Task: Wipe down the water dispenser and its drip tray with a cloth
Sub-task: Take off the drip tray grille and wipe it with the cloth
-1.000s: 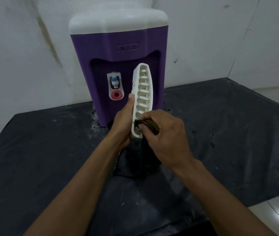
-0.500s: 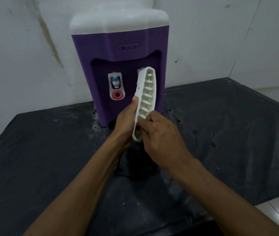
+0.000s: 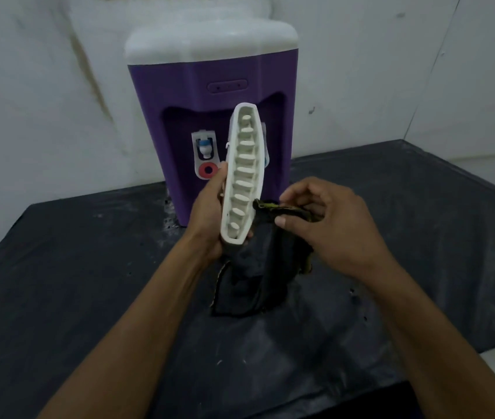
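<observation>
Front of purple water dispenser (image 3: 179, 101): left hand (image 3: 206, 213) fingers clasp white slotted drip tray (image 3: 244, 176), upright; right hand (image 3: 336, 225) fingers pinch dark cloth (image 3: 258, 276), tip against tray's right edge, rest dangling.

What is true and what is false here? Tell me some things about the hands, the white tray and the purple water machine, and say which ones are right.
1. The left hand holds the white drip tray standing up on end. True.
2. The right hand is empty. False: it pinches a dark cloth, which hangs down to the table.
3. The water dispenser is purple with a white top. True.
4. The drip tray sits in its place on the water dispenser. False: it is lifted out and held in front of it.
5. The water dispenser stands on a black table. True.
</observation>
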